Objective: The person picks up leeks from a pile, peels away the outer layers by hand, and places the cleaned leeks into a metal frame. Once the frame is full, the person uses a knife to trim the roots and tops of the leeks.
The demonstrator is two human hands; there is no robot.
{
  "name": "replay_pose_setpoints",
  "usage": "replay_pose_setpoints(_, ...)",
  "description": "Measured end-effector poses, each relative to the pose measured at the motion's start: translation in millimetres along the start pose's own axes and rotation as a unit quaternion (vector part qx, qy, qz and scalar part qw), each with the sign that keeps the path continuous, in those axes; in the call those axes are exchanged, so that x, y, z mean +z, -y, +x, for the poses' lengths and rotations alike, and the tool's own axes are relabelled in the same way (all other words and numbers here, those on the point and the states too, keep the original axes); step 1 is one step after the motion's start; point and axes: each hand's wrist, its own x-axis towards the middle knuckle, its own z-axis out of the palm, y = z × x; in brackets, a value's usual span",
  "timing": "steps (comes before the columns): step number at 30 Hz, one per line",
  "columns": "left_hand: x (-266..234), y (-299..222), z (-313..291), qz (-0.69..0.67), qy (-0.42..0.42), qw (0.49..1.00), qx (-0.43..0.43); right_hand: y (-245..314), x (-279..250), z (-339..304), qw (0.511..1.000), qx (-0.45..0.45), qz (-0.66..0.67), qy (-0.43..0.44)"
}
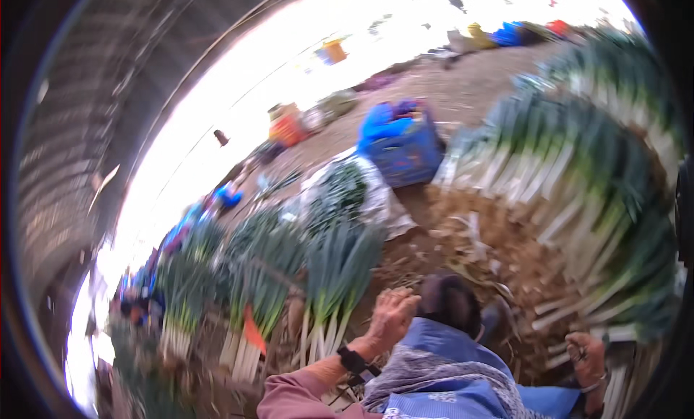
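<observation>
My left hand (394, 314), below a pink sleeve and a black wristwatch, is raised beside a dark rounded shape (448, 303) in front of my blue apron (455, 339). Its fingers are curled in; what they hold, if anything, is hidden. A bunch of leeks (340, 274) lies just left of it, white stalks toward me. At the right, my right hand (587, 357), with a bangle on the wrist, has bent fingers close to the stalk ends of a long leek row (557, 159). I cannot make out anything in its grasp.
More leek bunches (267, 267) line the ground at left, with an orange strip (254, 331) among them. Beyond lie a white sack (383, 202) with greens and a blue crate (405, 155). Brown leaf litter (499, 238) covers the middle ground. A corrugated roof (79, 151) curves overhead at left.
</observation>
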Motion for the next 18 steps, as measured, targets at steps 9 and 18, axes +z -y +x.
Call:
replay_pose_setpoints(9, 87, 55, -266, -0.075, 0.235, 0.883, -0.399, -139, 59, 37, 0.865, 0.164, -0.329, 0.341)
replay_pose_setpoints(18, 120, 61, -335, -0.256, 0.253, 0.851, -0.382, -143, 61, 57, 0.869, 0.105, -0.334, 0.349)
